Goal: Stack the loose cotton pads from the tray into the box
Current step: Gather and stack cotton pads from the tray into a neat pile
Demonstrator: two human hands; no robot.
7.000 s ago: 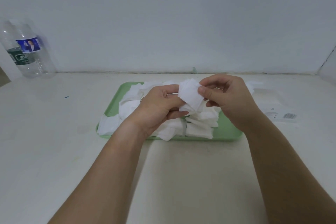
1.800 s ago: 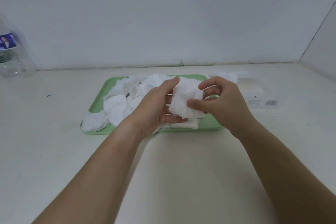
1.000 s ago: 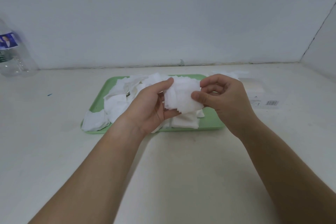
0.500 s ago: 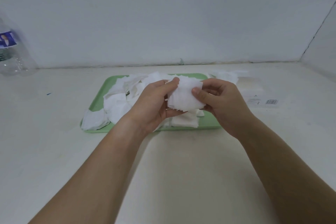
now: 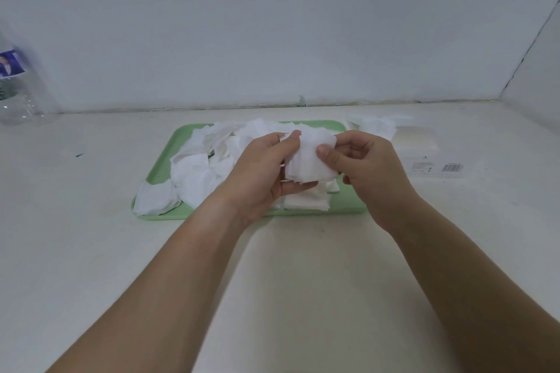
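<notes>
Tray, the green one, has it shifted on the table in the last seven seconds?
No. The tray sits just as close to the left side of the box as before.

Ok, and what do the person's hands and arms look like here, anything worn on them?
Nothing worn. The left hand and right hand have no gloves and no visible rings. The left forearm and right forearm show no sleeves, watch or bands up to the frame's edge. The right thumbnail looks short and unpainted.
</notes>
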